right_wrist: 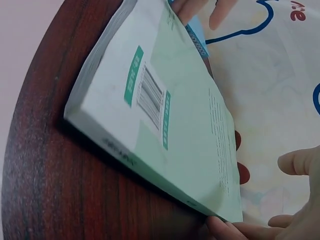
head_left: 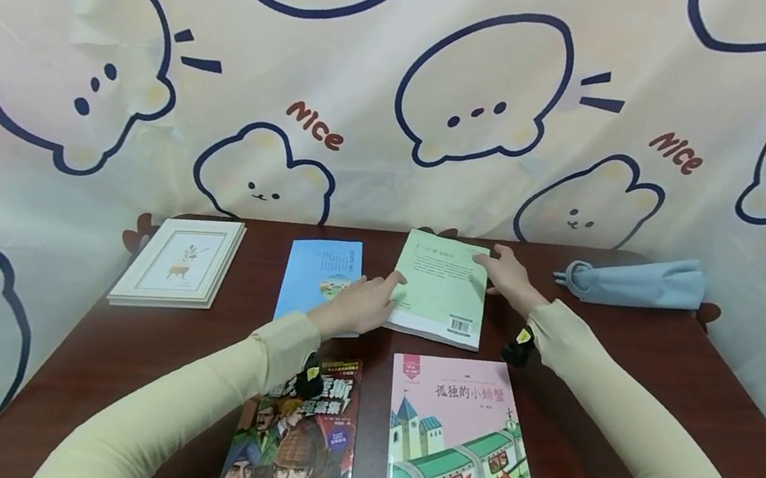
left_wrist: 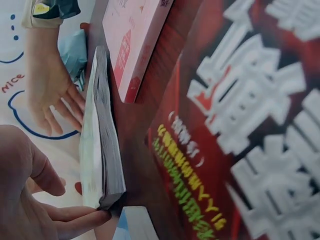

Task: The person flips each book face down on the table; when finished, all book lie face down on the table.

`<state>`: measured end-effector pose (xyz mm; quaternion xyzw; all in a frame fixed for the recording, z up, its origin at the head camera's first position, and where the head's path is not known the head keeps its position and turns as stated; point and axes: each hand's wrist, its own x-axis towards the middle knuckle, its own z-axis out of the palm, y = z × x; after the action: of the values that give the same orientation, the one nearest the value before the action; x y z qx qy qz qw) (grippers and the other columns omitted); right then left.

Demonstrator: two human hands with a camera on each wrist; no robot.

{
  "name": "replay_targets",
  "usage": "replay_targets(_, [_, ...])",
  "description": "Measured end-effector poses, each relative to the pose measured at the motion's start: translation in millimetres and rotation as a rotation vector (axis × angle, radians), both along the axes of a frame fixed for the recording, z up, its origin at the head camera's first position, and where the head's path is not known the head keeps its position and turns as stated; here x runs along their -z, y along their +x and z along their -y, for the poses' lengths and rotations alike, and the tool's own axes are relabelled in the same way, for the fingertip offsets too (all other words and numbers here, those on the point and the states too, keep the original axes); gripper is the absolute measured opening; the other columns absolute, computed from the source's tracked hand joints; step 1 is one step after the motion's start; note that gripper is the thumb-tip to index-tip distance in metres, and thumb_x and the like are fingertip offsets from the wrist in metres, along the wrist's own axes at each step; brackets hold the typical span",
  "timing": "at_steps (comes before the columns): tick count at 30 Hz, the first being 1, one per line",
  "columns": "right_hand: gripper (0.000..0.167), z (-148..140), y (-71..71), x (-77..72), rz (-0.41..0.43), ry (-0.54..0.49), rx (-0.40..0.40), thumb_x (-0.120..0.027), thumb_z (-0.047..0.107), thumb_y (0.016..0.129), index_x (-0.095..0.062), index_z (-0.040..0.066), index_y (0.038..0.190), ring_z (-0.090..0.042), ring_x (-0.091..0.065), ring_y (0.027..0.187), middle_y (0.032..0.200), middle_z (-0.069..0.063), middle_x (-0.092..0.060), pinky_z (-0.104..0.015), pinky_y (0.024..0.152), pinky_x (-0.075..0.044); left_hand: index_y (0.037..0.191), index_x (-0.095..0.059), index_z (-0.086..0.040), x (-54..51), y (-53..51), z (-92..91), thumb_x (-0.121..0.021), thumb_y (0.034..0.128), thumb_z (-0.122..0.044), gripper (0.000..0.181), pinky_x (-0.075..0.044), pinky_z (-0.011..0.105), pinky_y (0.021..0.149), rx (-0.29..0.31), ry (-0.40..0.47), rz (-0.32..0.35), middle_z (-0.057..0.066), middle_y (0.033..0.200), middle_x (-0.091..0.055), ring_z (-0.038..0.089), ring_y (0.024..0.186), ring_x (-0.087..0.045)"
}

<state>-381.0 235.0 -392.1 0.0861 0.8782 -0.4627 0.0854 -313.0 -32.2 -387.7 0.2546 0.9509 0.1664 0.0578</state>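
Layout of the dark wooden table [head_left: 255, 277], read left to right, with the green book [head_left: 439, 289] as landmark. Well to its left lies a white picture frame [head_left: 177, 264] bearing a small deer print. Just left of the landmark is the blue book [head_left: 317, 266], partly covered by the person's left hand. Left of it and nearer the person, beneath the left forearm, lies a dark illustrated book [head_left: 295, 448]. The left hand [head_left: 363, 305] touches the landmark's left edge; its digits are apart, clamped on nothing. The landmark itself rests between the two hands, back cover upward, its barcode [head_left: 460, 325] at the end towards the person. On its near side, slightly apart, is the pink book [head_left: 461, 455], a red crab on its cover. The right hand [head_left: 509, 279] touches the landmark's far right corner, digits likewise apart and clamped on nothing. Well to the landmark's right I see what appears to be a pale blue umbrella [head_left: 638, 282], furled.
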Motion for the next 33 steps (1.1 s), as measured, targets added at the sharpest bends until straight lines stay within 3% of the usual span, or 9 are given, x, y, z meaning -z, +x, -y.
replay_targets(6, [0.079, 3.1, -1.9, 0.8, -0.012, 0.010, -0.014, -0.044, 0.045, 0.099, -0.004, 0.008, 0.156, -0.033, -0.032, 0.141, 0.162, -0.016, -0.012, -0.044, 0.098, -0.049, 0.146, -0.033, -0.012, 2.0, 7.0, 1.6, -0.040, 0.1019, -0.015, 0.044, -0.024, 0.049, 0.118, 0.019, -0.003, -0.003, 0.016, 0.137, -0.055, 0.029, 0.131, -0.050])
replay_targets(15, [0.077, 6.8, -2.4, 0.2, -0.002, 0.026, -0.037, -0.043, 0.044, 0.099, -0.006, 0.008, 0.156, -0.033, -0.029, 0.144, 0.163, -0.015, -0.012, -0.048, 0.103, -0.045, 0.146, -0.034, -0.012, 2.7, 11.7, -0.4, -0.041, 0.1018, -0.013, 0.044, -0.023, 0.049, 0.119, 0.017, 0.009, 0.010, 0.014, 0.124, -0.061, 0.028, 0.128, -0.052])
replay_targets(24, [0.076, 10.4, -6.2, -1.8, 0.014, 0.048, -0.032, -0.042, 0.045, 0.099, -0.008, 0.009, 0.156, -0.034, -0.023, 0.146, 0.163, -0.014, -0.011, -0.049, 0.103, -0.044, 0.149, -0.029, -0.011, 5.6, 16.1, -1.7, -0.041, 0.1014, -0.012, 0.049, -0.026, 0.048, 0.118, 0.022, 0.015, 0.007, 0.018, 0.135, -0.055, 0.030, 0.129, -0.051])
replay_targets(33, [0.077, 11.1, -8.8, -1.5, 0.025, 0.034, -0.026, -0.042, 0.046, 0.099, -0.006, 0.008, 0.156, -0.033, -0.028, 0.144, 0.163, -0.015, -0.012, -0.049, 0.105, -0.042, 0.151, -0.022, -0.009, 9.5, 18.0, -2.4, -0.043, 0.0998, -0.009, 0.055, -0.025, 0.048, 0.118, 0.020, 0.043, 0.012, 0.019, 0.123, -0.059, 0.031, 0.123, -0.054])
